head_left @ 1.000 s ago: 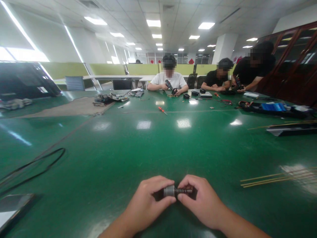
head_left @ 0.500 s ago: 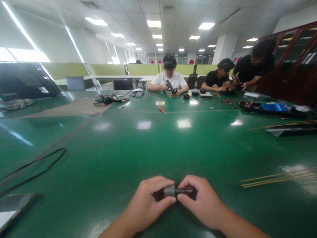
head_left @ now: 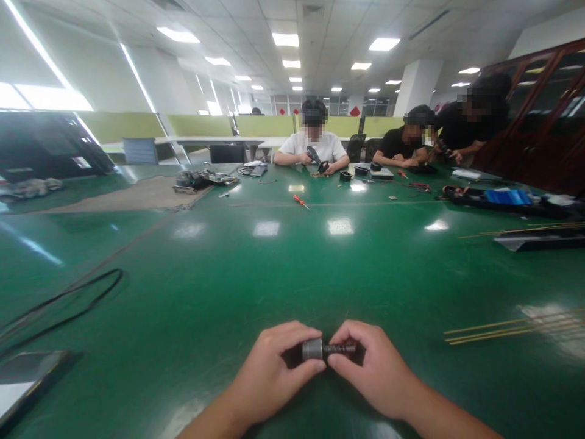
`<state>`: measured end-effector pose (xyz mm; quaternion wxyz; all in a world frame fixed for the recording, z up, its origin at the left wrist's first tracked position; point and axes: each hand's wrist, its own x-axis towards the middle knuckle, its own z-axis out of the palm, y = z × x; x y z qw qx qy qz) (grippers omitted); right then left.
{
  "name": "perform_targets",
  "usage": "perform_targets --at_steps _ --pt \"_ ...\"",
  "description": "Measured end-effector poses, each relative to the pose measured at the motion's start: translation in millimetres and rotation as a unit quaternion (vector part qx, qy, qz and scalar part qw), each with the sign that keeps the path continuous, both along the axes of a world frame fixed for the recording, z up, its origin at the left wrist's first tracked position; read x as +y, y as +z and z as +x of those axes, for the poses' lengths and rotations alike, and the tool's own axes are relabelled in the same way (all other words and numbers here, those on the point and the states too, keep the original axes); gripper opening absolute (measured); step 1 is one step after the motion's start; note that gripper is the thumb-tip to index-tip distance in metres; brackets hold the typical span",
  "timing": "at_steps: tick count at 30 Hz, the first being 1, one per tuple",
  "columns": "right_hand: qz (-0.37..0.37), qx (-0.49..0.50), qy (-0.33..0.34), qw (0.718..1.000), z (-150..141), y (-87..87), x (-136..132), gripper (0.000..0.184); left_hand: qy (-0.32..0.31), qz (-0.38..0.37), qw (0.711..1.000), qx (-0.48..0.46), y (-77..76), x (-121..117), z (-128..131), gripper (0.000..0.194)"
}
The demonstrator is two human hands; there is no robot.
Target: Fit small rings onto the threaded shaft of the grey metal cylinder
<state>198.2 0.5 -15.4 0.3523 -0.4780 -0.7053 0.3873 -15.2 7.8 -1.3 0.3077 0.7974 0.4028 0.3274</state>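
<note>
A: What is shown at the left of the green tabletop [head_left: 219, 274]?

B: A flat, dark-edged object [head_left: 27, 375] is cut off by the lower left border. Beyond it, a black cable [head_left: 121, 275] is laid in a narrow loop; farther back, a heap of parts [head_left: 201, 180] is seen.

A: How is the left hand [head_left: 272, 369] placed?

B: It is brought in from the lower edge, and the cylindrical body [head_left: 313, 349] of a metal part is gripped between its thumb and fingers. Well beyond, a red-handled screwdriver [head_left: 300, 200] is seen near a seated person in white [head_left: 312, 146], by whom a drill-like tool [head_left: 313, 155] is held.

A: Where is the part itself located?

B: It is held at the lower centre, between the two hands, with its ridged shaft [head_left: 339, 349] pointed right. Whether the tabletop is touched by it cannot be told.

A: And the right hand [head_left: 381, 369]?

B: The shaft is pinched between its thumb and fingers, close to the body. Farther right, thin yellowish rods [head_left: 498, 329] are laid, with a dark channel-shaped piece [head_left: 539, 239] beyond them.
</note>
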Motion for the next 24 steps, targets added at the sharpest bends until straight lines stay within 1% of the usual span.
perform_targets --at_steps 24 --pt "-0.024 0.015 0.005 1.000 0.7 0.9 -0.4 0.002 0.017 -0.008 1.000 -0.007 1.6 -0.7 -0.3 0.023"
